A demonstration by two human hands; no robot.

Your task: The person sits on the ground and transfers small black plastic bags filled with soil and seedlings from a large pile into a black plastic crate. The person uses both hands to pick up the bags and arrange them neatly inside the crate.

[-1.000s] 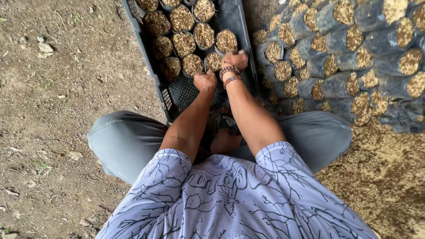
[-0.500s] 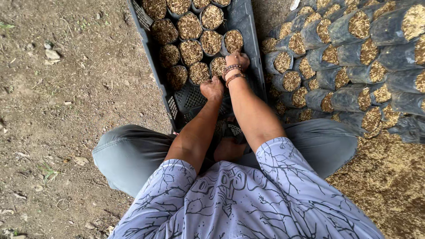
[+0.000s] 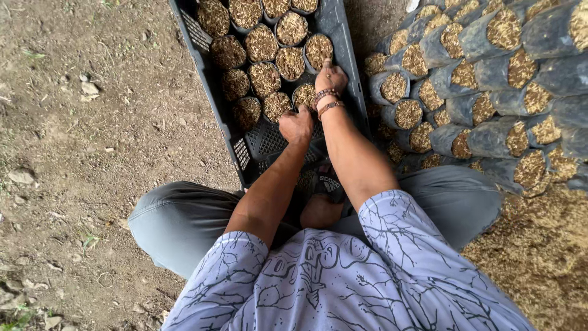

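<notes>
Small black grow bag (image 3: 304, 95) packed w/ husk mix, near edge of the filled rows in a black plastic crate (image 3: 205, 79), toward crate's right side. Right hand (image 3: 331, 78) just past it, closed over the bag's far rim next to the crate's right wall; beaded bracelets (image 3: 326, 101) on wrist. Left hand (image 3: 296, 124) curled into a loose fist at the bag's near side, knuckles up; whether actually gripping the bag, cannot tell. Other filled bags (image 3: 262, 43) in tight rows up to crate's far end; near end of crate bare mesh floor (image 3: 267, 140). Crate on packed dirt (image 3: 92, 122) btwn squatting knees in grey trousers (image 3: 177, 217); patterned grey shirt (image 3: 331, 282) at bottom. Right of crate, stack of more filled bags (image 3: 484, 73) lying on sides, open ends showing; loose husk (image 3: 539, 245) spread below stack.
</notes>
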